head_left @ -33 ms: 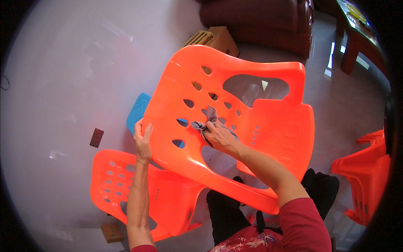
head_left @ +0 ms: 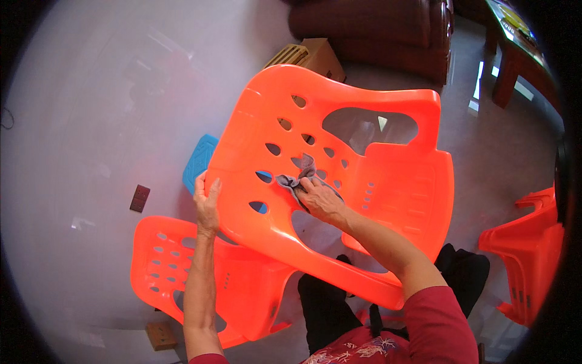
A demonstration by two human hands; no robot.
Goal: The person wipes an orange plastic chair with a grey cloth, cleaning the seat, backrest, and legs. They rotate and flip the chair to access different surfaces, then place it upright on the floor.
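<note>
Nearest: gripping a bunched grey cloth (head_left: 307, 164) in the tightly closed right hand (head_left: 321, 200), against the perforated backrest of an orange armchair (head_left: 388, 176); holding that backrest's edge in the partly curled left hand (head_left: 207, 206). Partly covered by the armchair: second orange chair (head_left: 245, 285), lower left, and blue flat-topped object (head_left: 199, 162). Farthest: cardboard box (head_left: 321, 57), then dark brown sofa (head_left: 370, 27).
</note>
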